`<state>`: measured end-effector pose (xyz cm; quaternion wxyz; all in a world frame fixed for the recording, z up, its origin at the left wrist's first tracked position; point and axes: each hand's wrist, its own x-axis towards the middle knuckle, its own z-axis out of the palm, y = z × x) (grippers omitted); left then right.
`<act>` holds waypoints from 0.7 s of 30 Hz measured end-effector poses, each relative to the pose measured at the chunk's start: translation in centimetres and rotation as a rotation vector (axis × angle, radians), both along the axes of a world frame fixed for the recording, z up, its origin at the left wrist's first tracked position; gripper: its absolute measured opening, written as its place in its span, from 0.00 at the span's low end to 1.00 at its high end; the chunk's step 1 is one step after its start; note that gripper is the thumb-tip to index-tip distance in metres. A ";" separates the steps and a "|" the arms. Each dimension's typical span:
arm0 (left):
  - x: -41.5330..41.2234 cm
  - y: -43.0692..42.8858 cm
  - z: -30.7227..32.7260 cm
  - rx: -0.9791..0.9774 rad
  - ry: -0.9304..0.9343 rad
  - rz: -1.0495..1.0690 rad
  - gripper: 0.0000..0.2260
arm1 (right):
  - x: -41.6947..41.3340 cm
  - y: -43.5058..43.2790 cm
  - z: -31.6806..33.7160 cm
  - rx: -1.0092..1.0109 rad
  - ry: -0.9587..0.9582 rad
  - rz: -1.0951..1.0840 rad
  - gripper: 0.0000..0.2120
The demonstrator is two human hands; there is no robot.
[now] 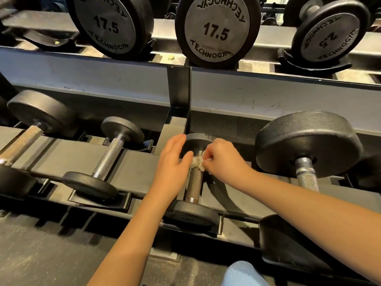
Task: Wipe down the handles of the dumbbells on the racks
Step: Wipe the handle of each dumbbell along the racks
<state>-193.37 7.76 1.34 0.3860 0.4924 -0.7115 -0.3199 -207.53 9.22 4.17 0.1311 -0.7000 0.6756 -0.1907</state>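
On the lower rack (82, 153), a small dumbbell (191, 215) lies in the middle, pointing near to far. Its knurled handle (194, 184) is bare along the near part. A crumpled white cloth (196, 162) is wrapped over the handle's far end, just short of the far head. The right hand (221, 162) pinches the cloth from the right with curled fingers. The left hand (172, 159) holds nothing and lies flat just left of the handle, fingers straight and together, fingertips beside the far head and thumb at the cloth's left edge. A similar dumbbell (109, 159) sits to the left and a bigger one (307, 141) to the right. The upper shelf carries two 17.5 heads (215, 29) and a 2.5 (327, 40).
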 end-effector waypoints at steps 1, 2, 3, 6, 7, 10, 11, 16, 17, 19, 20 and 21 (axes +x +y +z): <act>-0.2 -0.2 -0.3 0.025 -0.012 -0.035 0.21 | 0.4 0.1 -0.3 -0.023 0.051 0.037 0.04; -0.3 -0.3 -0.5 0.047 -0.011 -0.059 0.22 | 0.8 0.2 -0.7 -0.034 0.099 0.085 0.07; -0.3 -0.3 -0.8 0.060 0.000 -0.070 0.22 | 1.2 0.3 -0.9 -0.044 0.147 0.131 0.09; -0.2 -0.2 -1.3 0.064 0.032 -0.073 0.22 | 1.7 0.2 -0.9 -0.102 0.224 0.195 0.08; -0.1 -0.3 -1.4 0.063 0.038 -0.072 0.22 | 1.6 0.1 -0.8 -0.129 0.212 0.192 0.07; 0.2 -0.3 -1.6 0.060 0.059 -0.066 0.21 | 1.3 0.1 -0.7 -0.143 0.180 0.164 0.13; 0.2 -0.3 -1.6 0.064 0.066 -0.061 0.20 | 1.1 0.1 -0.7 -0.141 0.192 0.152 0.13; 0.5 -0.7 -2.3 0.114 0.110 -0.044 0.20 | 0.9 0.4 -0.5 -0.152 0.297 0.065 0.07; 0.5 -0.8 -2.3 0.115 0.111 -0.044 0.20 | 0.9 0.4 -0.6 -0.151 0.300 0.056 0.06; 0.4 -0.9 -2.4 0.125 0.116 -0.047 0.20 | 0.9 0.3 -0.7 -0.120 0.272 0.043 0.06; 0.4 -0.9 -2.4 0.137 0.124 -0.051 0.20 | 1.0 0.3 -0.8 -0.094 0.228 0.040 0.07; 0.4 -0.9 -2.5 0.149 0.137 -0.054 0.20 | 1.0 0.3 -0.9 -0.073 0.164 0.040 0.08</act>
